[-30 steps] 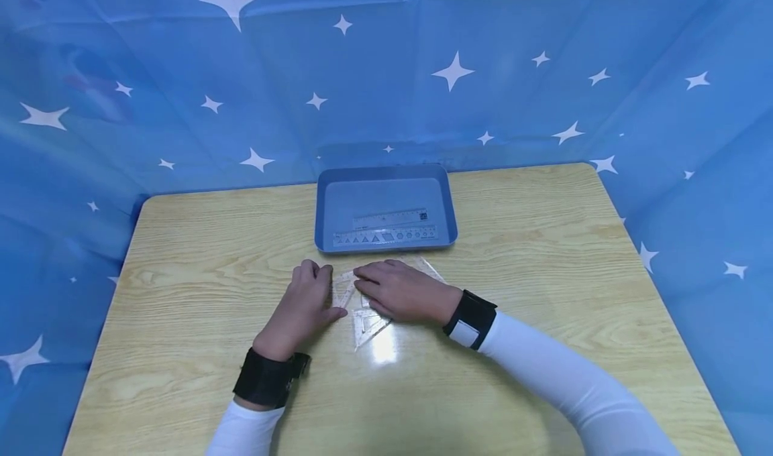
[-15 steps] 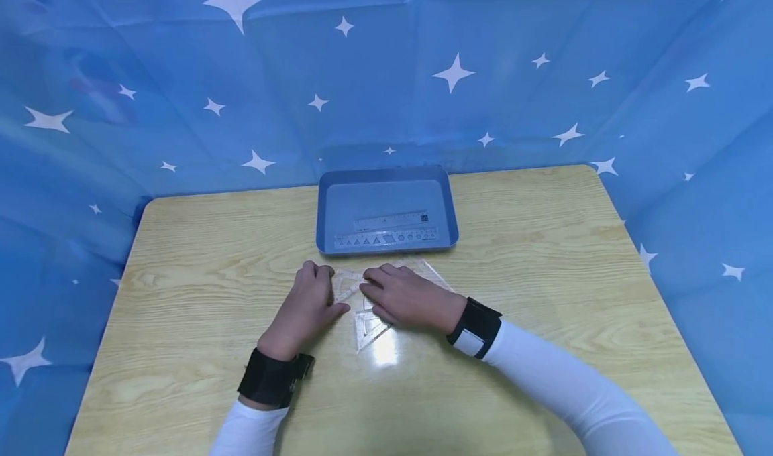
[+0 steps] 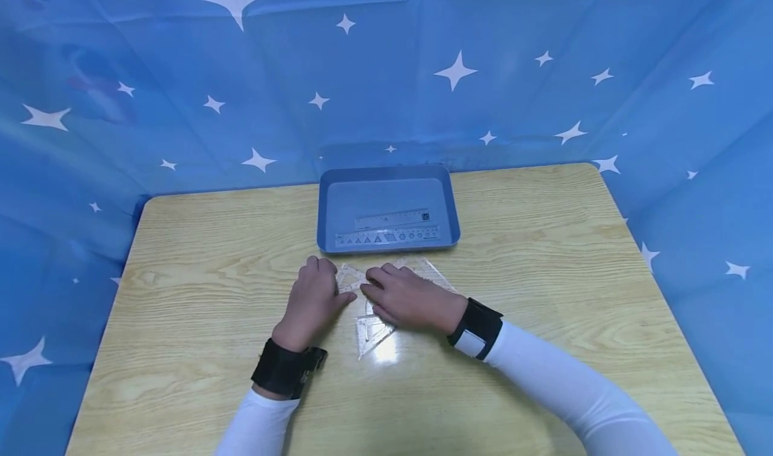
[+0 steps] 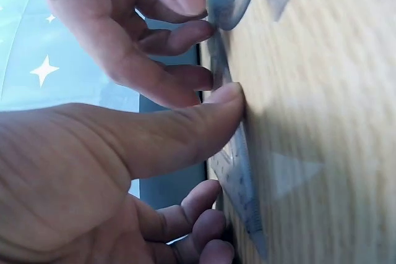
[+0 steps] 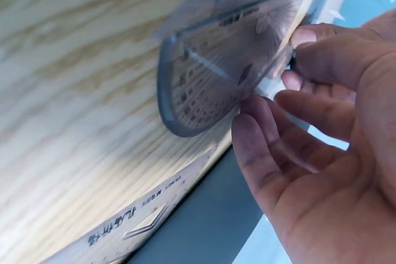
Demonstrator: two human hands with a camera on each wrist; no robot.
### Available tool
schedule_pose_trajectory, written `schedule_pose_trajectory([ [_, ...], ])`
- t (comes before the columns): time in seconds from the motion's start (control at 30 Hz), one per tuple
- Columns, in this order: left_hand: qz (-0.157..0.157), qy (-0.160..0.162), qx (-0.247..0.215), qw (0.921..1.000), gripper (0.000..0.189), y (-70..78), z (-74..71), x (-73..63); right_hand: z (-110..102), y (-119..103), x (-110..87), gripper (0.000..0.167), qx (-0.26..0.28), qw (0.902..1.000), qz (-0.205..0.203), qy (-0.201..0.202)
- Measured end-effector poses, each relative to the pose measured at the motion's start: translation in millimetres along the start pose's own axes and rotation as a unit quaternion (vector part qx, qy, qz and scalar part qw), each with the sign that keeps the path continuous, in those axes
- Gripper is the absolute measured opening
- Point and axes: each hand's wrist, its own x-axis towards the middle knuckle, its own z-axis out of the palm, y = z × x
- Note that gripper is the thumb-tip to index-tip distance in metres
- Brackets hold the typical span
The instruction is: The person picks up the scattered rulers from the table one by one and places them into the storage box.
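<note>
Between my hands in the head view is a small clear set square (image 3: 349, 286), tilted with its long edge low. My left hand (image 3: 311, 302) holds it from the left, its thumb across the middle of the set square in the left wrist view and other fingers behind. At the opposite corner, the curled fingertips of my right hand (image 3: 407, 298) pinch the set square; the palm hides part of that grip from above. A clear protractor (image 5: 204, 85) lies beneath the right fingers. Another set square (image 3: 364, 340) pokes out below the right hand.
A blue tray (image 3: 323, 218) stands at the table's far edge, holding a clear ruler (image 3: 392, 220) and a stencil ruler (image 3: 368, 237). A larger clear set square (image 3: 436, 273) lies on the wooden table (image 3: 543, 261) beyond the right hand. Behind hangs a star-patterned blue cloth (image 3: 386, 74).
The small set square has turned between the hands, its right corner shifting rightward. My left hand has moved slightly right, its wrist swinging right; my right fingertips have shifted slightly right.
</note>
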Motion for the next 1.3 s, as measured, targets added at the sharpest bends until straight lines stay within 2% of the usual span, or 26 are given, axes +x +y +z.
schedule_pose_trajectory([
  [0.33, -0.064, -0.038, -0.017, 0.9971, 0.049, 5.5, -2.5, 5.8, -1, 2, 11.4, 0.034, 0.032, 0.9988, -0.007, 0.037],
  [0.6, -0.087, -0.068, -0.011, 0.9939, 0.047, 6.7, -7.6, 10.8, -2, 0, 20.0, 0.026, 0.001, 0.9967, -0.023, 0.078],
  [0.8, -0.09, -0.083, -0.017, 0.9923, 0.043, 7.2, -7.1, 12.0, 3, 2, 25.4, 0.025, -0.001, 0.9966, -0.017, 0.08],
  [0.9, -0.09, -0.08, -0.027, 0.9923, 0.044, 8.0, -5.5, 11.2, 6, 4, 27.7, 0.024, 0.008, 0.9972, -0.011, 0.073],
  [1.03, -0.085, -0.058, -0.036, 0.994, 0.052, 11.6, -3.3, 9.5, 6, 6, 29.1, 0.025, 0.024, 0.9978, 0.003, 0.063],
  [1.3, -0.084, -0.036, -0.007, 0.9958, 0.045, 18.2, -0.3, 10.4, 7, 7, 28.7, 0.024, 0.069, 0.9953, 0.017, 0.066],
])
